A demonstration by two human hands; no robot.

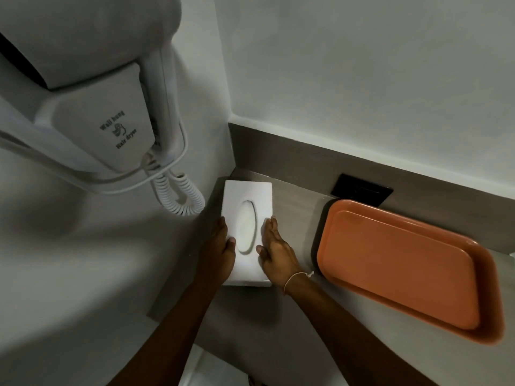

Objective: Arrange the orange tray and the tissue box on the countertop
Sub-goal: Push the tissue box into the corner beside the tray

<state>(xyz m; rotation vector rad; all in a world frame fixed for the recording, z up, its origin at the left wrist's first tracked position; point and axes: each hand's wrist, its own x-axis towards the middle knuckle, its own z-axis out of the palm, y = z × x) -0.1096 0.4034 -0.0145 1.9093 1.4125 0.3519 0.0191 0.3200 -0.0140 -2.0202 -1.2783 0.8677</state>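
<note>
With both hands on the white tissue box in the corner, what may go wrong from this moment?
1. The tissue box lies near the hair dryer's coiled cord; pushed further into the corner, it may catch it.
2. The left hand and right hand only press its sides, so it may slip if lifted.
3. The orange tray lies close on the right; a wide move may bump it.

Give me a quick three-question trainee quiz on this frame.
1. True or false: both hands, left hand and right hand, touch the white rectangular tissue box.
2. The flat orange plastic tray holds: A) cups B) nothing visible C) towels.
3. What hangs on the wall left of the box?

Key: 1 true; 2 B; 3 the white wall-hung hair dryer with its coiled cord.
</note>
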